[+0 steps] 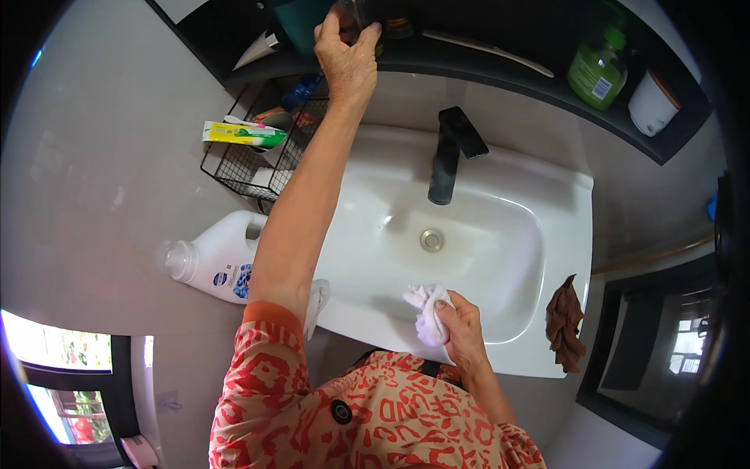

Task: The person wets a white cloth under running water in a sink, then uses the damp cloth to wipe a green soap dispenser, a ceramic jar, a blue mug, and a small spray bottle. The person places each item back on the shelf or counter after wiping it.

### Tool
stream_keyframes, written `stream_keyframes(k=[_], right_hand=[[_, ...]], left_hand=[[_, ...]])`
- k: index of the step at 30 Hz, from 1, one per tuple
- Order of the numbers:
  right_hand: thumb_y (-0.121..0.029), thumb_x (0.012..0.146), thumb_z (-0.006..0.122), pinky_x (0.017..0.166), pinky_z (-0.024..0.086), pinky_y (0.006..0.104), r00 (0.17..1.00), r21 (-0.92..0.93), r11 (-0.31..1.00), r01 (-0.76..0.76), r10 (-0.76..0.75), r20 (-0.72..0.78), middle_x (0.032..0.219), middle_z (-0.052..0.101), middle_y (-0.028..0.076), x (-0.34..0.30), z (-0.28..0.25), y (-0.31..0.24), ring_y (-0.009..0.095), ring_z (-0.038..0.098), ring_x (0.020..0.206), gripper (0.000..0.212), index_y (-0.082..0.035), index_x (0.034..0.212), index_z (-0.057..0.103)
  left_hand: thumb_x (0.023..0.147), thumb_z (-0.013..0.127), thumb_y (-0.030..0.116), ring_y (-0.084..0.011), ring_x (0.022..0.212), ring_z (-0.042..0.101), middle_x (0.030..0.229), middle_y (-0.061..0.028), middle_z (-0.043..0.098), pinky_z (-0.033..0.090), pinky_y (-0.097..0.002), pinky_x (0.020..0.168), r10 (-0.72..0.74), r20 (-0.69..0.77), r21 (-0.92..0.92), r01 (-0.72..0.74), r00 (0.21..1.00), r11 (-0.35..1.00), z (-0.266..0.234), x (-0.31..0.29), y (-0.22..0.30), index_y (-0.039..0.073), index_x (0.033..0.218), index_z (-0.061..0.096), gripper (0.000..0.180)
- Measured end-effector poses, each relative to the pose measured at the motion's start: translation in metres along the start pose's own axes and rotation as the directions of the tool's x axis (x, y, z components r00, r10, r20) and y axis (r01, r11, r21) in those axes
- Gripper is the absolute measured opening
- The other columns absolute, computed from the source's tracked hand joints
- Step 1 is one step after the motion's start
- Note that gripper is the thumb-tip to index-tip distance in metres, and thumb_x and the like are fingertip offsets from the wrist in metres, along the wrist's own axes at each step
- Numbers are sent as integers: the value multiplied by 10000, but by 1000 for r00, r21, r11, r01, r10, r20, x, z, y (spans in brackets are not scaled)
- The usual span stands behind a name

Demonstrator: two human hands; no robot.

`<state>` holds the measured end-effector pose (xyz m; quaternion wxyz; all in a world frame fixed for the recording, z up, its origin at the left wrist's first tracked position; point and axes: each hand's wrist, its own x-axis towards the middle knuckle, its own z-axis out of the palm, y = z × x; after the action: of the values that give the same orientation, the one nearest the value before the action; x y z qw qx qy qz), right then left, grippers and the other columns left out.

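Observation:
My left hand reaches up to the dark shelf, thumb and fingers closed around a see-through, glass-like container. Its top is cut off by the picture's edge, so its exact kind is unclear. Over the front of the white sink, my right hand grips a crumpled white cloth. Part of the cloth sticks out past the fingers toward the basin. At the back of the sink stands a black faucet, with the round metal drain below it.
The curved black shelf bears a white tube, a thin stick-like item, a green pump bottle and a white lidded jar. Left stand a wire basket and a white jug. Brown dried leaves lie on the right rim.

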<state>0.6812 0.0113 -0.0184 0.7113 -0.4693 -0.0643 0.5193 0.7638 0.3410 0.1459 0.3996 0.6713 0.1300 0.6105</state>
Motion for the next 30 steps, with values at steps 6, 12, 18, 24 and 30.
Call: stream_keyframes(k=[6,12,18,24,30], right_hand=[[-123,896,529,602,491,243,1000,8,1000,0,0,-14,863,625,90,0,0,-3,120,595,705,276,57,1104,553],[-106,898,506,638,531,279,999,4,999,36,-36,0,898,636,131,7,-1,-2,147,618,713,284,80,1110,538],[-149,903,530,625,527,271,999,-16,1000,9,-9,36,902,640,122,10,3,-3,139,617,712,314,76,1123,534],[-150,888,550,645,508,257,998,-29,1000,3,-1,59,852,630,96,11,2,-2,146,609,736,280,39,1093,527],[-131,884,539,689,473,236,995,-167,982,84,-73,66,953,603,71,11,-1,6,105,576,807,310,6,1158,490]], left_hand=[[718,708,19,-263,840,592,950,-167,582,464,-368,792,74,-171,205,-38,982,978,15,10,-15,10,1162,393,544],[661,727,-17,-318,996,411,1033,-162,359,359,-406,853,178,-247,358,-81,953,930,22,3,-14,24,1052,335,554],[736,711,149,-200,916,361,1002,-93,372,320,-324,819,225,-280,327,-127,933,936,5,-54,7,23,1046,407,451],[754,670,28,-170,849,469,957,-69,512,380,-290,741,-96,-28,269,100,995,958,-51,-198,44,35,978,497,283],[707,708,6,-262,876,510,945,-104,552,418,-340,751,-360,59,484,289,931,826,-139,-319,70,39,889,555,240]])
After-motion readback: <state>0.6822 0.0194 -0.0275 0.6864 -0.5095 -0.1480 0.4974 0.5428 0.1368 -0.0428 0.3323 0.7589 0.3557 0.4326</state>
